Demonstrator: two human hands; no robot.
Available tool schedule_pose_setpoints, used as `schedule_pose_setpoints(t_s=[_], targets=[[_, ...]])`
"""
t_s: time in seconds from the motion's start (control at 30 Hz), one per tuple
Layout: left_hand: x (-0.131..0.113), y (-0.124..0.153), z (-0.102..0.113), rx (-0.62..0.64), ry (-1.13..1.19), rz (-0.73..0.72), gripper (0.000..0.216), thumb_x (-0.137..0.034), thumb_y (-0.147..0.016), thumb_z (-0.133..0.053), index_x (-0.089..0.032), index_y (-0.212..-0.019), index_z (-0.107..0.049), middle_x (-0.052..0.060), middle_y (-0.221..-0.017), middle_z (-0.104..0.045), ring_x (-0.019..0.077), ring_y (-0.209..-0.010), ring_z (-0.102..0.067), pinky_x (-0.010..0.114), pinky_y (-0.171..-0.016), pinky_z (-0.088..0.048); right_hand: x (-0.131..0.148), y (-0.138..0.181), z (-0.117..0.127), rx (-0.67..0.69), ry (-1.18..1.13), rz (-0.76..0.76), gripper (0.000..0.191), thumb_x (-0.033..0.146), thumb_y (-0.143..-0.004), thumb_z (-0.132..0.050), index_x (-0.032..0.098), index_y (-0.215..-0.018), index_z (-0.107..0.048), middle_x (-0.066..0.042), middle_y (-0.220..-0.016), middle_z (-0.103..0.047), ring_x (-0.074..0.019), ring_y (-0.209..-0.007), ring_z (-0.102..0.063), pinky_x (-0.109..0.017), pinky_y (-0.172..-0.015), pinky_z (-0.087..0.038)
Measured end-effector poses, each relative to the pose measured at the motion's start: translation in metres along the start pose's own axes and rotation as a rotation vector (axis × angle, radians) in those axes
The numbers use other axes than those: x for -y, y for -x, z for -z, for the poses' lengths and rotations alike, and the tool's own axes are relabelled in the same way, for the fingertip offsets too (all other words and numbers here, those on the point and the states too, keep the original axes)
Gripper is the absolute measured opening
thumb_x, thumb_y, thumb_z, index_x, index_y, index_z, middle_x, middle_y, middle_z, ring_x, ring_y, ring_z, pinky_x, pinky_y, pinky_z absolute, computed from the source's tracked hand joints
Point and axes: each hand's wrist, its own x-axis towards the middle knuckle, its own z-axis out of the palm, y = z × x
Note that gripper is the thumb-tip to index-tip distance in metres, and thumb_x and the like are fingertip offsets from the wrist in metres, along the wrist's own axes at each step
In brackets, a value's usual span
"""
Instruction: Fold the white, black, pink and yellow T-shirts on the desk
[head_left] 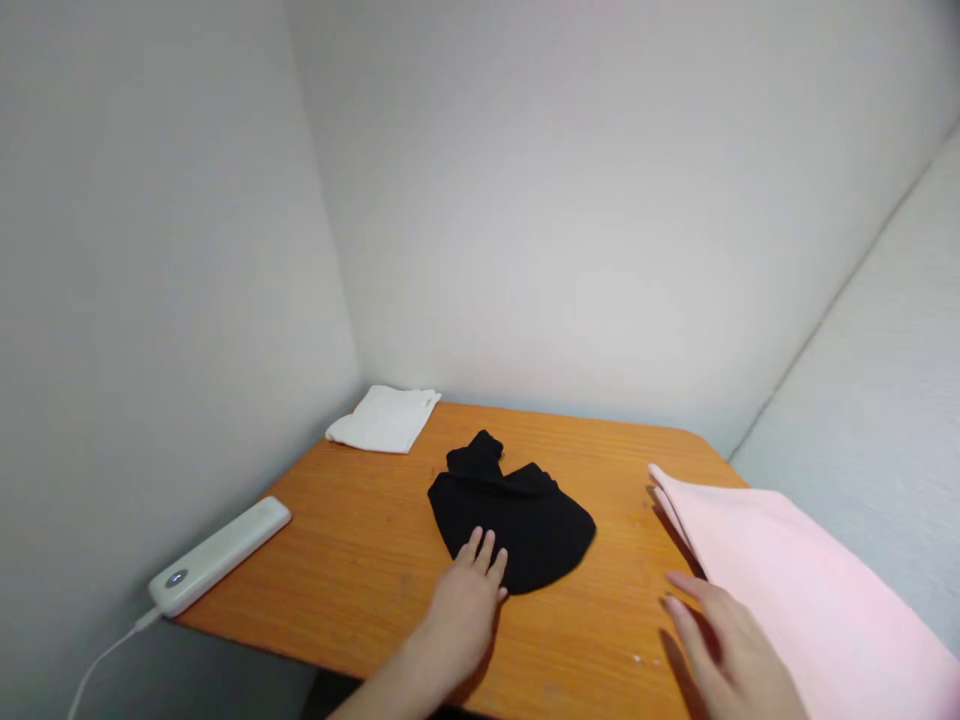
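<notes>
Left hand (466,605) flat, fingers together, pressing near edge of black garment (514,520) at table (360,560) centre, pinning it. Right hand (724,640) at 4 o'clock, fingers loosely spread, touching pink cloth (795,590), holding nothing. Folded white cloth (385,419) at 11 o'clock, power bank (219,555) at 9.

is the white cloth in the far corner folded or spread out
Folded: the white cloth lies as a compact, layered rectangle on the table.

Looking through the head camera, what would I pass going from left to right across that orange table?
White power bank → folded white cloth → left hand with its fingers on the black garment → right hand → pink cloth.
</notes>
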Motion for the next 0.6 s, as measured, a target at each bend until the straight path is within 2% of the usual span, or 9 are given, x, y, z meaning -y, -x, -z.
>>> schedule_pose_setpoints(t_s=[0.07,0.13,0.2,0.27,0.33,0.43,0.47,0.53,0.6], targets=[[-0.031,0.021,-0.033,0.006,-0.089,0.04,0.048,-0.026,-0.091,-0.054,-0.011,-0.137,-0.051,0.016,-0.148,-0.035,0.0328,-0.141,-0.026,0.047,-0.114,-0.03,0.024,0.005,-0.021,0.157,-0.085,-0.006,0.036,0.047,-0.097,-0.035,0.022,-0.099,-0.061,-0.01,-0.104,-0.064,-0.026,-0.1,-0.06,-0.041,-0.093,-0.045],[-0.056,0.039,-0.048,0.018,-0.05,-0.036,0.056,-0.038,-0.088,-0.059,-0.017,-0.138,-0.05,0.014,-0.148,-0.037,0.0354,-0.14,-0.026,0.049,-0.111,-0.035,0.042,0.005,-0.039,0.173,-0.098,-0.033,0.034,0.044,-0.098,-0.034,0.021,-0.097,-0.06,-0.011,-0.1,-0.064,-0.0259,-0.096,-0.061,-0.04,-0.09,-0.045],[-0.071,0.053,-0.042,0.023,0.092,-0.203,0.056,-0.047,-0.086,-0.06,-0.026,-0.137,-0.052,0.009,-0.143,-0.048,0.0331,-0.136,-0.037,0.045,-0.107,-0.041,0.05,0.004,-0.049,0.11,-0.059,-0.041,0.031,0.042,-0.096,-0.038,0.019,-0.101,-0.059,-0.012,-0.101,-0.062,-0.0272,-0.096,-0.06,-0.04,-0.087,-0.045],[-0.072,0.059,-0.02,-0.052,0.246,-0.267,0.046,-0.047,-0.09,-0.052,-0.032,-0.133,-0.054,0.004,-0.133,-0.059,0.0256,-0.125,-0.052,0.037,-0.103,-0.045,0.046,0.003,-0.05,0.048,0.012,-0.024,0.028,0.039,-0.094,-0.043,0.018,-0.105,-0.058,-0.013,-0.1,-0.061,-0.0287,-0.096,-0.059,-0.041,-0.085,-0.045],[-0.059,0.055,0.007,-0.2,0.317,-0.122,0.034,-0.041,-0.095,-0.041,-0.03,-0.123,-0.059,0.003,-0.121,-0.066,0.0202,-0.109,-0.062,0.032,-0.095,-0.048,0.038,0.002,-0.046,-0.012,0.1,-0.012,0.026,0.037,-0.092,-0.046,0.019,-0.106,-0.059,-0.013,-0.097,-0.06,-0.03,-0.093,-0.057,-0.043,-0.084,-0.045],[-0.02,0.035,0.035,-0.401,0.245,0.213,0.033,-0.039,-0.097,-0.034,-0.021,-0.099,-0.061,0.008,-0.1,-0.067,0.023,-0.093,-0.063,0.035,-0.084,-0.047,0.036,-0.004,-0.034,-0.112,0.143,-0.009,0.027,0.037,-0.091,-0.046,0.02,-0.108,-0.059,-0.013,-0.099,-0.058,-0.0317,-0.095,-0.054,-0.048,-0.086,-0.043],[-0.007,0.027,0.037,-0.413,0.231,0.287,0.034,-0.041,-0.096,-0.033,-0.02,-0.092,-0.06,0.008,-0.093,-0.067,0.0239,-0.088,-0.063,0.036,-0.081,-0.046,0.04,-0.007,-0.03,-0.124,0.112,0.003,0.027,0.038,-0.091,-0.047,0.021,-0.109,-0.058,-0.013,-0.102,-0.058,-0.0317,-0.098,-0.053,-0.049,-0.087,-0.042],[0.015,0.013,0.033,-0.353,0.257,0.373,0.038,-0.048,-0.095,-0.033,-0.02,-0.082,-0.057,0.007,-0.083,-0.065,0.0242,-0.08,-0.062,0.035,-0.074,-0.045,0.055,-0.015,-0.024,-0.106,0.008,0.052,0.027,0.039,-0.092,-0.047,0.023,-0.11,-0.058,-0.011,-0.108,-0.058,-0.0306,-0.104,-0.052,-0.048,-0.091,-0.041],[0.024,0.005,0.022,-0.267,0.31,0.369,0.037,-0.051,-0.092,-0.039,-0.02,-0.079,-0.055,0.005,-0.081,-0.063,0.023,-0.078,-0.06,0.032,-0.071,-0.044,0.076,-0.024,-0.021,-0.055,-0.095,0.114,0.025,0.038,-0.094,-0.046,0.024,-0.111,-0.058,-0.01,-0.113,-0.059,-0.0285,-0.109,-0.051,-0.047,-0.096,-0.039]])
